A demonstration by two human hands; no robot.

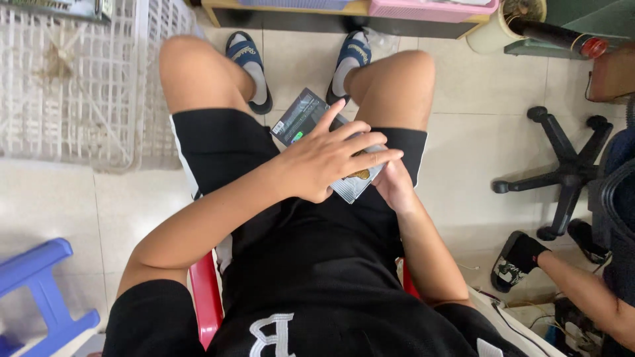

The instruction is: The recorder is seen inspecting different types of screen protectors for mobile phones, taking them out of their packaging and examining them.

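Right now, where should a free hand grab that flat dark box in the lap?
Probably the far dark end of the flat box, pinched across its thin faces from the knee side. The left hand covers the middle, the right hand supports the near end.

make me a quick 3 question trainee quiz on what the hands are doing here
1. True or false: the left hand lies spread over the flat dark box.
2. Where does the right hand grip the box? A) far end B) near end, from below C) not at all
3. What lies just beyond the box on the tiled floor?

Key: 1 true; 2 B; 3 the person's feet in blue slippers.
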